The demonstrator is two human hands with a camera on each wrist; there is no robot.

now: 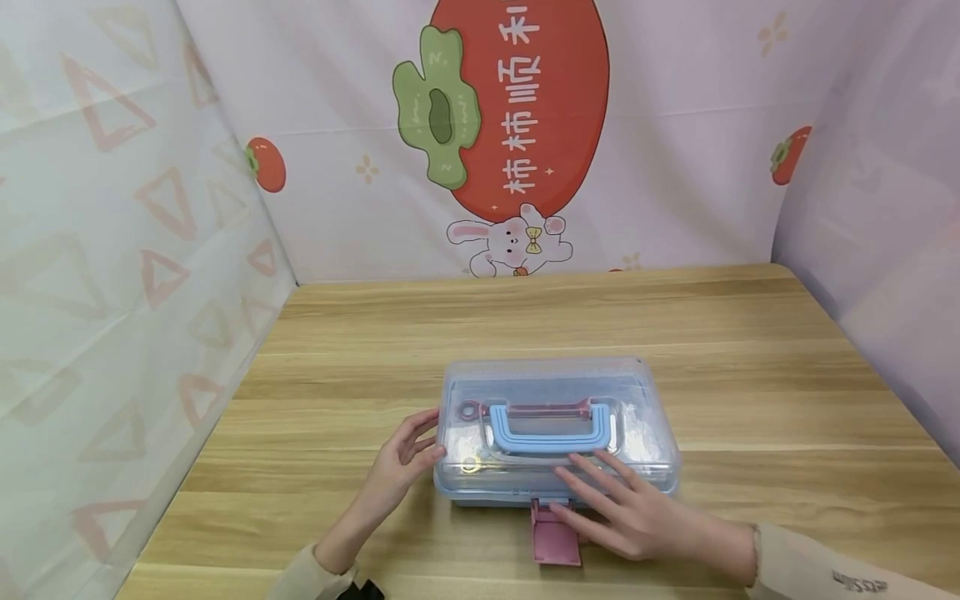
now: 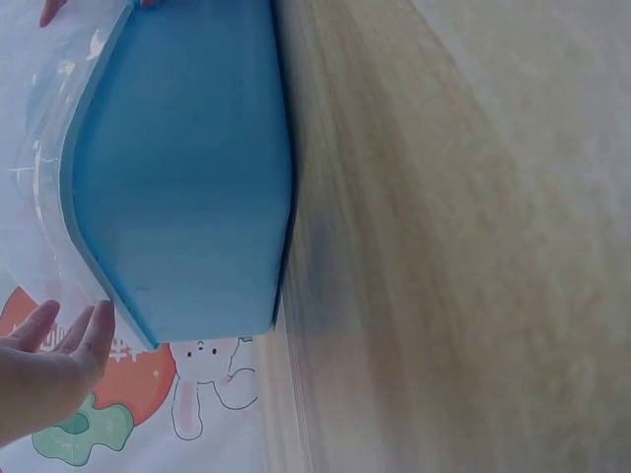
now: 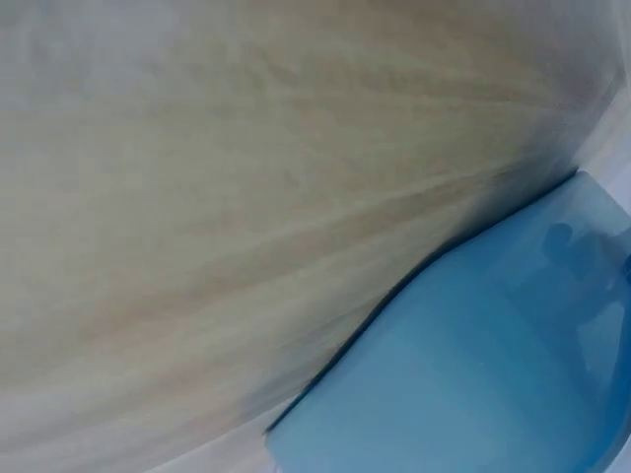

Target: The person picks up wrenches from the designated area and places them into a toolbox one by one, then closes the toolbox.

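Observation:
A light-blue plastic case (image 1: 645, 442) with a see-through lid lies on the table, its blue carry handle (image 1: 551, 446) folded flat on top. From its front edge a pink latch (image 1: 557, 542) sticks out, swung away from the case. My left hand (image 1: 401, 462) is at the left end, fingertips right at the lid's edge; in the left wrist view, this hand (image 2: 54, 360) has its fingers loosely extended beside the lid. My right hand (image 1: 630, 508) spreads its fingers over the front edge and the latch's right side. The right wrist view shows the case's blue body (image 3: 444, 365) without the hand.
The case stands on a wood-grain table (image 1: 360, 358). Through the lid a pinkish-red wrench-shaped item (image 1: 551, 410) shows behind the handle. A printed cloth (image 1: 337, 217) hangs behind the table, with more cloth at the left and right sides.

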